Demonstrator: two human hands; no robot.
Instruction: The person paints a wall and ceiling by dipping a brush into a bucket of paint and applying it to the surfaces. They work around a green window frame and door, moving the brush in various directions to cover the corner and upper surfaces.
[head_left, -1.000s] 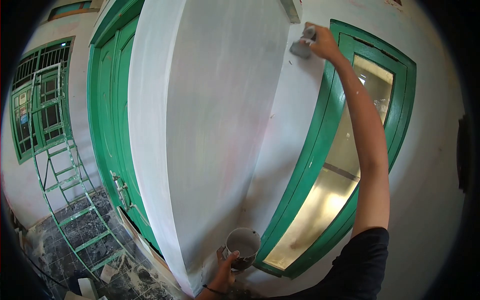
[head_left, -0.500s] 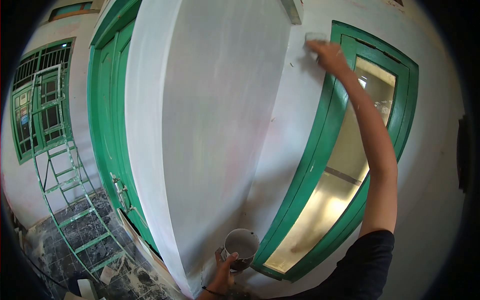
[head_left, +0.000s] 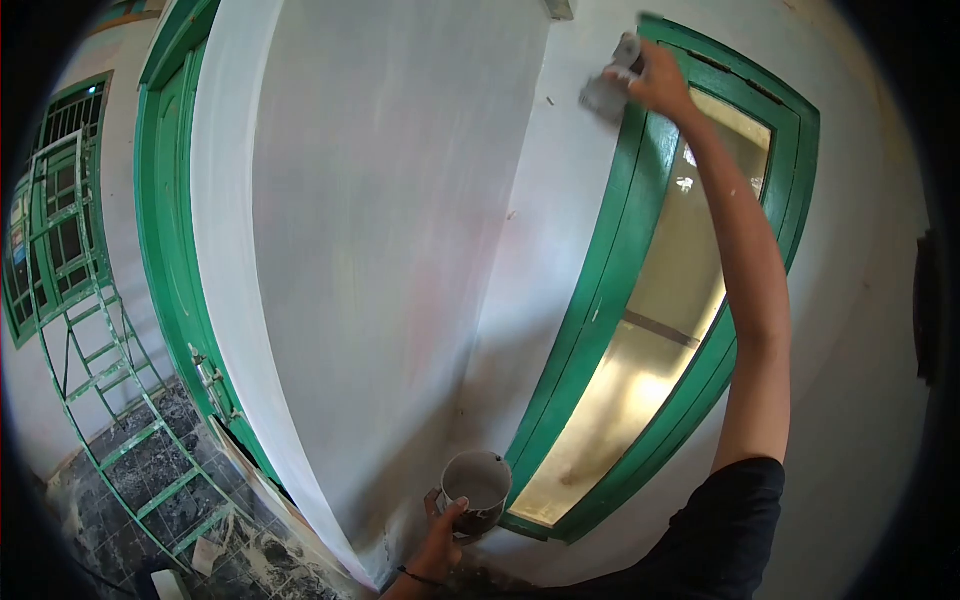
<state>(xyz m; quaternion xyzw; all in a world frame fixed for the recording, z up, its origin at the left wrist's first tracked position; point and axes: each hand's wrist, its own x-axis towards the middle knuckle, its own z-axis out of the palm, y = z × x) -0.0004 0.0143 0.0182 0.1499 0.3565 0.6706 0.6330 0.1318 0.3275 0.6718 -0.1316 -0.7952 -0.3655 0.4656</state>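
Note:
My right hand (head_left: 660, 85) is raised high and closed around a wide paintbrush (head_left: 604, 98), somewhat blurred, with its pale grey end against or close to the white wall (head_left: 570, 180). It is beside the upper left corner of the green window frame (head_left: 625, 190). Low in the view, my left hand (head_left: 440, 535) grips a small paint bucket (head_left: 478, 485) by its side. The bucket is upright with its mouth facing me, greyish inside, with dark marks on the outside.
To the left, a green metal ladder (head_left: 120, 370) leans near a barred window (head_left: 60, 210). A green door (head_left: 180, 250) stands behind a white wall edge (head_left: 235, 220). The tiled floor (head_left: 110, 500) is splattered. Glass (head_left: 640, 370) fills the frame on the right.
My right hand has turned the paintbrush, so its handle now shows above and the bristles point down and left. The view has shifted slightly right. My left hand still holds the bucket.

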